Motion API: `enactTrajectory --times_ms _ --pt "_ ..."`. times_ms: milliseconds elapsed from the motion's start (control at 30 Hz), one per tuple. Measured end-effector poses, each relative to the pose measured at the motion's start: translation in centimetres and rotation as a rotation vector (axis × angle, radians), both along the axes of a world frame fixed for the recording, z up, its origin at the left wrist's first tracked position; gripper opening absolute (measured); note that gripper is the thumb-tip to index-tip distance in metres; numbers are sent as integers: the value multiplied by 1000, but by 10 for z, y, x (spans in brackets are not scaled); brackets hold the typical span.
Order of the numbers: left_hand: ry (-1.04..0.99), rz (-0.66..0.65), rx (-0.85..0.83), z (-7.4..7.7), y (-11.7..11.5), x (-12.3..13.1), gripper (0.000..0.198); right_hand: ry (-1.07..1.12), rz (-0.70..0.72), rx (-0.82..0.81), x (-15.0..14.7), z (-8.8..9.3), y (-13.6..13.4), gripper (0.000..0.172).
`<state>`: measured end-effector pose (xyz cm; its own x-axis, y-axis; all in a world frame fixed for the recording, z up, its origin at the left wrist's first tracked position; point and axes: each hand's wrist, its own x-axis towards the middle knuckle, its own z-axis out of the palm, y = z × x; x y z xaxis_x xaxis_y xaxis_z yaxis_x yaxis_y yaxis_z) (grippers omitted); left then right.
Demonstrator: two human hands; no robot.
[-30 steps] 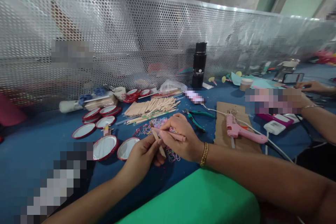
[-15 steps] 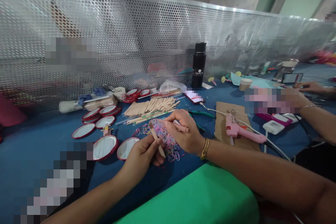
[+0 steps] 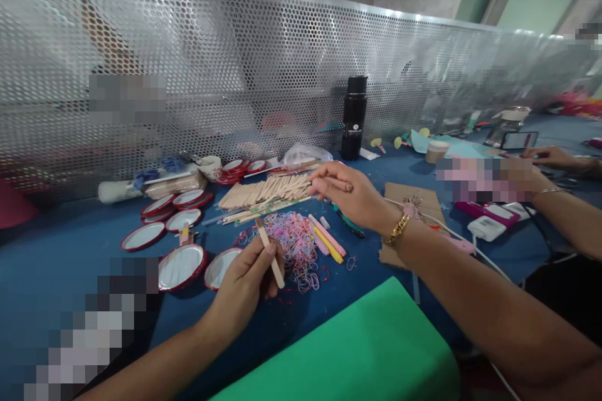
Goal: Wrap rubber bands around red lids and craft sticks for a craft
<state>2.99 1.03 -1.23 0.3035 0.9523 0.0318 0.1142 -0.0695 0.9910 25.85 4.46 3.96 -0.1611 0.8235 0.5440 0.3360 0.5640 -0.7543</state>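
Observation:
My left hand (image 3: 256,266) is closed around a wooden craft stick (image 3: 269,254), pinched under the thumb and slanting, with a brown upper end. My right hand (image 3: 341,191) hovers palm down by the right end of a pile of flat craft sticks (image 3: 263,191); its fingers are loosely bent and nothing shows between them. Below it lie a yellow marker (image 3: 335,253), a pink marker (image 3: 335,238) and a purple marker (image 3: 320,243). Beside my left hand is a heap of tiny coloured rubber bands (image 3: 294,241).
Several red-rimmed round lids (image 3: 181,266) lie at left. A black bottle (image 3: 354,119) stands at the back by the perforated metal screen (image 3: 282,62). Cardboard (image 3: 399,193) carries a pink glue gun (image 3: 458,245) behind my right arm. Green sheet (image 3: 357,338) in front. A co-worker's arm (image 3: 564,207) reaches in at right.
My right hand has moved up and right, away from my left hand, and let go of a pink marker. Several markers now show on the table. My left hand still holds the craft stick.

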Motion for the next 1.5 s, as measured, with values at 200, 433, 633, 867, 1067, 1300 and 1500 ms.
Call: enactTrajectory --times_ms 200,433,633,867,1067,1300,1500 --pt "-60 10 -12 -1 -1 -2 33 -788 -178 -15 8 -17 2 31" --pt "-222 -4 -124 -1 0 -4 25 -939 -215 17 2 -34 8 23" --pt "-212 13 -78 1 0 -3 20 -857 -275 95 -3 -25 3 30" --pt "-239 39 -76 2 3 -3 24 -521 -32 286 -34 -17 -23 32" --pt "-175 28 -96 5 2 -1 32 -448 -6 356 -52 -31 -33 28" --pt "-274 102 -118 7 2 -2 26 -349 -17 383 -47 -26 -39 26" --pt "-375 130 -168 11 2 -4 30 -327 58 486 -44 -22 -46 21"
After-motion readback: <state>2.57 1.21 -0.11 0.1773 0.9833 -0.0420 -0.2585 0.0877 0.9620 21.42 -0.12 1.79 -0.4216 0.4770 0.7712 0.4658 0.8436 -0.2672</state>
